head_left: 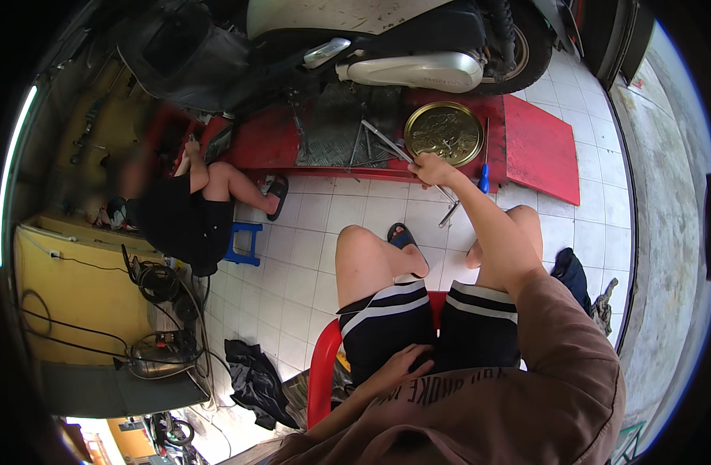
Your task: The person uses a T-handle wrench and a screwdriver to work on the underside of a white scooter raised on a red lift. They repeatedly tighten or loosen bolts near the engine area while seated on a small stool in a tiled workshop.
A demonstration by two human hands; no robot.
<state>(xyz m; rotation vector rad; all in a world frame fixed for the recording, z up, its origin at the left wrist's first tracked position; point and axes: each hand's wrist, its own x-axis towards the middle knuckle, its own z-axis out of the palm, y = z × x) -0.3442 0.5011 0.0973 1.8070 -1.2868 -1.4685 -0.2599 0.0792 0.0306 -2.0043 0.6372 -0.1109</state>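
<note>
My right hand (433,168) is closed around a silver T-handle wrench (385,139). Its long shaft points up and left over the red lift platform, and its crossbar end sticks out below my fist, above the tiled floor. Beside that hand, a round gold-coloured tray (444,108) with small metal parts in it lies on the platform. A screwdriver with a blue handle (484,180) lies right of the tray. My left hand (402,370) rests on my lap, fingers stretched out over my dark shorts, holding nothing I can see.
A scooter (413,71) stands on the red platform (541,147). More thin tools (361,147) lie on its dark plate. At left, another person (177,201) sits on a blue stool (245,244). Black cloth (255,380) and an air compressor (156,356) with hoses are at lower left.
</note>
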